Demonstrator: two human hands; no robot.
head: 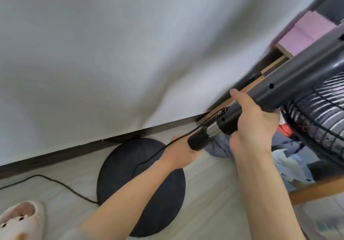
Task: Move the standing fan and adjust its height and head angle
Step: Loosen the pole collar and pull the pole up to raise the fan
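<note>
The standing fan [305, 76] leaned near the far wall [111, 53], head at right, its round base [130, 180] on the floor. The right hand [255, 128] was wrapped round the upper column [268, 98]. The left hand [178, 154] sat behind the height collar [197, 141], fingers hidden, so I could not tell its grip. If the collar were loosened, the heavy head might drop and pinch fingers. The cord [61, 184] trailing left could snag.

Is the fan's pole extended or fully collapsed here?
Slightly extended: a short band of chrome tube shows between the black collar at the left hand and the upper section the right hand grips.
</note>
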